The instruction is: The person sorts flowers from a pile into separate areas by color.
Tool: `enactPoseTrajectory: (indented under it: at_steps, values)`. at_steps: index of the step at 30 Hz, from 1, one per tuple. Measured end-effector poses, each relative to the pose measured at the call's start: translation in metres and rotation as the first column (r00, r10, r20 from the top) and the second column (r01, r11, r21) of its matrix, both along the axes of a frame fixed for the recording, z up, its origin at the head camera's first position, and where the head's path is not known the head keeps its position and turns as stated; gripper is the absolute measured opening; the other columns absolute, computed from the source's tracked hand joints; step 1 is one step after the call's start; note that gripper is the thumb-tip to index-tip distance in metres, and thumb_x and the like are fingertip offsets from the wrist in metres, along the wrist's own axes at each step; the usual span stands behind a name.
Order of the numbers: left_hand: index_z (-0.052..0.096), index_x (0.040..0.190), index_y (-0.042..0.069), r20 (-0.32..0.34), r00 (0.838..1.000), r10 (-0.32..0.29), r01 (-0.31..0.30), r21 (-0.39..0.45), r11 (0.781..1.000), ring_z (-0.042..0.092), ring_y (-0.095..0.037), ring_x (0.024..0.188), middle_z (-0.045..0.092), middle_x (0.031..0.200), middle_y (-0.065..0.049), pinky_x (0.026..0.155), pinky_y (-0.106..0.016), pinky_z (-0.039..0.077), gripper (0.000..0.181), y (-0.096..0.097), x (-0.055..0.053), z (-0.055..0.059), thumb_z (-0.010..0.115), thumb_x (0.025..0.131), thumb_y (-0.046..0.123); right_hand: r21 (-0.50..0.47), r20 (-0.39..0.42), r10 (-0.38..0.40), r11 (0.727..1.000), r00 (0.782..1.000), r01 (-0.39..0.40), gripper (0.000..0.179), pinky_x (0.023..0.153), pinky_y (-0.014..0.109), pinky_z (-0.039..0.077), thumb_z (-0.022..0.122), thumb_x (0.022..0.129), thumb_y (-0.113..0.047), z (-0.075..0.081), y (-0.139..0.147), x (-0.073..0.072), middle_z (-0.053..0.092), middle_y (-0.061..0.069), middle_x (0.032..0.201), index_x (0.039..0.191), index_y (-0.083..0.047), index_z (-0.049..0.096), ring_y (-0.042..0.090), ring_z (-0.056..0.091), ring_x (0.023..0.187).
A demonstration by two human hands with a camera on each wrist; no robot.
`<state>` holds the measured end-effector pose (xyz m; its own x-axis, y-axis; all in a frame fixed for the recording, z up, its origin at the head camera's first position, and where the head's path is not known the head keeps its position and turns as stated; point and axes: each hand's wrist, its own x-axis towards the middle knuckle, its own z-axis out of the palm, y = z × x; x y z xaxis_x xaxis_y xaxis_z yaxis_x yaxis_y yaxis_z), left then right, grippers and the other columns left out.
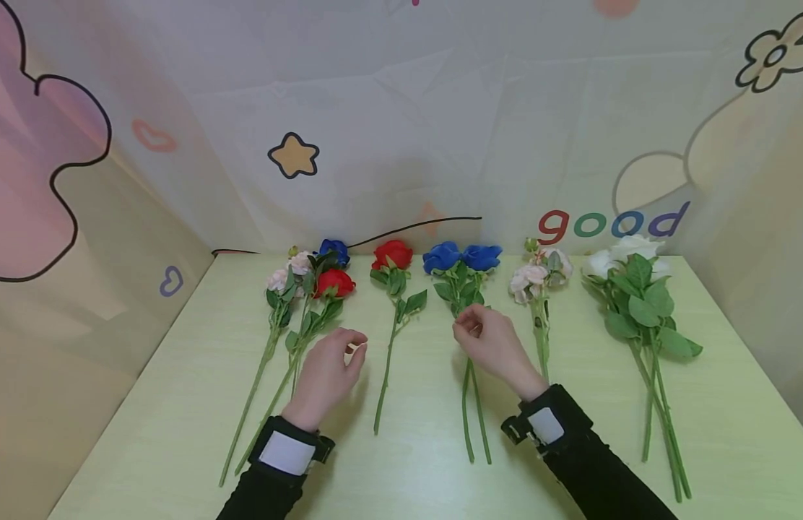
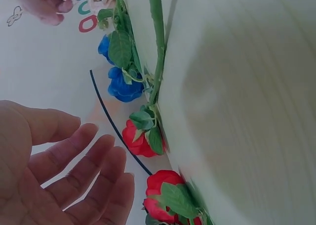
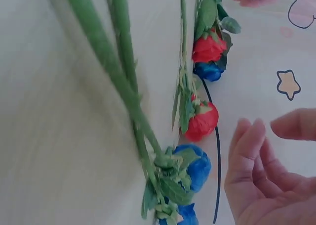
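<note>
My left hand (image 1: 328,372) hovers over the stems of the left flower group, its fingers loosely bent with nothing in them. That group mixes pale pink flowers (image 1: 279,280), a red rose (image 1: 335,282) and a blue rose (image 1: 334,250). Above the stems of two blue roses (image 1: 443,256) is my right hand (image 1: 495,345), thumb and fingertips apart and holding nothing, as the right wrist view shows. Between the hands lies a single red rose (image 1: 393,254) with a leafy green stem. All flower heads point toward the back edge.
Right of the blue roses lies a bunch of pale pink flowers (image 1: 530,279). Several white roses (image 1: 635,248) with long stems lie at the far right of the pale table (image 1: 570,448). A printed cloth backdrop (image 1: 401,144) rises behind the back edge.
</note>
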<state>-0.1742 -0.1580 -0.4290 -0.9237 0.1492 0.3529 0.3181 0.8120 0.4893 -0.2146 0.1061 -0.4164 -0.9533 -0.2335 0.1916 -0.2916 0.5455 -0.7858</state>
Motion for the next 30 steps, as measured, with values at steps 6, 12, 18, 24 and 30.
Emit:
enactPoseTrajectory:
  at_steps: [6, 12, 18, 24, 30]
  values:
    - [0.068, 0.099, 0.003, -0.015, 1.000, 0.018, -0.019, -0.030, 0.999, 0.063, -0.026, 0.083, 0.068, 0.096, -0.010, 0.069, -0.039, 0.052, 0.014, -0.006, 0.001, 0.003, 0.063, 0.089, 0.011, -0.287, 0.132, 0.009, 0.957, 0.991, 0.029, 0.019, 0.069, 0.038, 0.055, 0.055, 0.093, -0.009, 0.000, -0.008, 0.003, 0.062, 0.018, 0.091, 0.107, 0.003, 0.059, 0.031, 0.063, 0.078]
    - [0.068, 0.099, 0.002, -0.032, 0.999, 0.023, -0.025, -0.051, 0.998, 0.063, -0.025, 0.083, 0.067, 0.098, -0.011, 0.070, -0.039, 0.052, 0.014, -0.013, 0.003, 0.006, 0.063, 0.088, 0.009, -0.458, 0.230, 0.017, 0.884, 0.973, 0.093, 0.021, 0.070, 0.027, 0.054, 0.051, 0.096, -0.007, 0.002, -0.021, 0.005, 0.060, 0.028, 0.099, 0.112, 0.005, 0.056, 0.024, 0.063, 0.081]
    - [0.068, 0.100, 0.003, -0.017, 0.998, 0.056, -0.057, -0.079, 0.995, 0.064, -0.025, 0.083, 0.068, 0.097, -0.010, 0.068, -0.040, 0.053, 0.015, -0.022, 0.005, 0.007, 0.063, 0.088, 0.010, -0.528, 0.287, 0.032, 0.839, 0.957, 0.131, 0.020, 0.071, 0.024, 0.054, 0.052, 0.096, -0.008, 0.002, -0.035, 0.008, 0.062, 0.024, 0.098, 0.112, 0.004, 0.057, 0.017, 0.063, 0.079]
    - [0.067, 0.101, 0.003, -0.009, 0.997, 0.074, -0.075, -0.111, 0.991, 0.063, -0.025, 0.083, 0.067, 0.096, -0.011, 0.068, -0.041, 0.053, 0.016, -0.032, 0.010, 0.010, 0.064, 0.087, 0.011, -0.591, 0.328, 0.077, 0.794, 0.941, 0.141, 0.018, 0.071, 0.025, 0.054, 0.052, 0.095, -0.007, 0.005, -0.049, 0.013, 0.064, 0.018, 0.094, 0.110, 0.003, 0.057, 0.017, 0.064, 0.079]
    - [0.067, 0.103, 0.002, 0.001, 0.995, 0.095, -0.094, -0.148, 0.985, 0.064, -0.026, 0.087, 0.068, 0.098, -0.012, 0.072, -0.042, 0.053, 0.018, -0.044, 0.014, 0.014, 0.065, 0.087, 0.011, -0.659, 0.347, 0.148, 0.741, 0.926, 0.129, 0.019, 0.072, 0.026, 0.054, 0.051, 0.096, -0.007, 0.008, -0.063, 0.020, 0.063, 0.013, 0.092, 0.111, 0.003, 0.056, 0.019, 0.063, 0.080]
